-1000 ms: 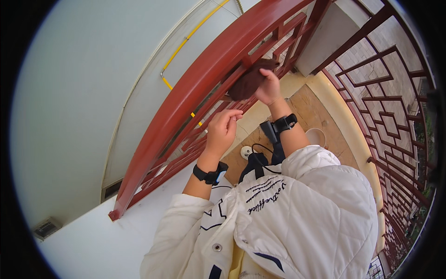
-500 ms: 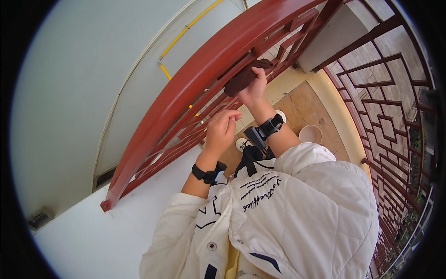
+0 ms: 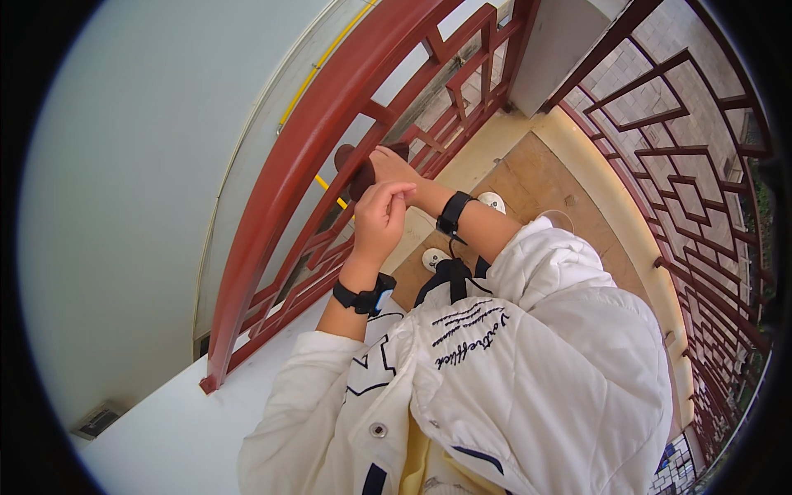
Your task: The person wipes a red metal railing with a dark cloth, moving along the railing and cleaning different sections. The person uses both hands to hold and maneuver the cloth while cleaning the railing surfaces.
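A dark brown cloth is bunched in my right hand, pressed against the bars beneath the curved top rail of the red railing. Part of the cloth pokes out beyond the knuckles, and my fingertips are hidden behind it and the hand. Just nearer to me, my left hand hovers beside the right wrist with its fingers curled in and nothing visible in them. Both wrists wear black straps with small devices.
Brown tiles with a cream border lie under my white shoes. A round pale container shows partly behind my right sleeve. Another red lattice railing curves along the right. A yellow pipe runs on the pale wall.
My right hand has moved left and toward me along the railing with the cloth, turning its back upward. My left hand has shifted slightly left. The sleeve now covers more of the round container.
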Demonstrator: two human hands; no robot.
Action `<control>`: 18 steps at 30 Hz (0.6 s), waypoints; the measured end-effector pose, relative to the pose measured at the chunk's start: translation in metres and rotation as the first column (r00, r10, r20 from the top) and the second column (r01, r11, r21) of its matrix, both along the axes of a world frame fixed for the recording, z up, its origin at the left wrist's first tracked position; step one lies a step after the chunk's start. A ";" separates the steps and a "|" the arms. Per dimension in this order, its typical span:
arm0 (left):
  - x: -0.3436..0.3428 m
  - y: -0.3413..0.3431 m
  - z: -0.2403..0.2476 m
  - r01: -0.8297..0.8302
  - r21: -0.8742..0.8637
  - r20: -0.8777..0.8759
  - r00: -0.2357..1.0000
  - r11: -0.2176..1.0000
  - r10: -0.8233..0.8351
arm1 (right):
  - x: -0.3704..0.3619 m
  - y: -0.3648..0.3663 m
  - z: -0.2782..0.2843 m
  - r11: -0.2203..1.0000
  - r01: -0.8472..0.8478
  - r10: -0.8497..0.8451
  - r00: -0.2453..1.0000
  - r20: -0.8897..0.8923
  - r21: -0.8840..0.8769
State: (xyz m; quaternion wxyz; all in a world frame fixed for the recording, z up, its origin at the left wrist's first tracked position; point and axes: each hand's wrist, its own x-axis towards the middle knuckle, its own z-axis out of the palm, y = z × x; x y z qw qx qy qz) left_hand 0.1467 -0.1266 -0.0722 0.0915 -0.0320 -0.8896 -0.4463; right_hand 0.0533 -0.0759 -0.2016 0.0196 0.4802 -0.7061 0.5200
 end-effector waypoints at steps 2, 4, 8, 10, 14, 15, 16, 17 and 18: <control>-0.006 0.004 0.002 0.006 -0.025 -0.018 1.000 1.000 -0.007 | -0.019 0.003 -0.014 0.931 0.031 0.063 0.968 -0.243 0.364; -0.009 0.007 0.005 0.008 -0.085 -0.017 1.000 0.996 -0.009 | -0.033 0.008 -0.026 0.869 0.069 0.130 0.924 -0.360 0.490; -0.005 0.005 0.013 -0.019 -0.117 -0.042 0.999 0.993 0.014 | -0.025 -0.004 -0.026 0.886 0.008 0.099 0.974 -0.205 0.464; 0.002 -0.001 0.014 -0.053 -0.136 -0.050 0.998 0.989 0.046 | -0.014 -0.015 -0.017 0.979 -0.128 0.090 0.971 0.223 0.160; 0.015 -0.011 0.005 -0.124 -0.114 -0.061 0.991 0.986 0.118 | 0.017 -0.018 -0.004 0.971 0.043 0.127 0.744 0.656 -0.236; 0.017 -0.013 0.000 -0.132 -0.085 -0.061 0.990 0.988 0.127 | 0.020 -0.017 -0.005 0.971 0.053 0.092 0.818 0.567 -0.233; 0.018 -0.015 -0.003 -0.141 -0.055 -0.055 0.989 0.988 0.138 | 0.020 -0.016 -0.007 0.981 0.015 0.079 0.879 0.471 -0.191; 0.022 -0.016 -0.005 -0.160 -0.015 -0.032 0.987 0.987 0.159 | 0.016 -0.014 -0.011 0.991 -0.019 0.073 0.906 0.418 -0.133; 0.026 -0.017 -0.007 -0.172 -0.001 -0.009 0.985 0.985 0.172 | 0.010 -0.011 -0.015 0.993 -0.052 0.082 0.954 0.287 -0.108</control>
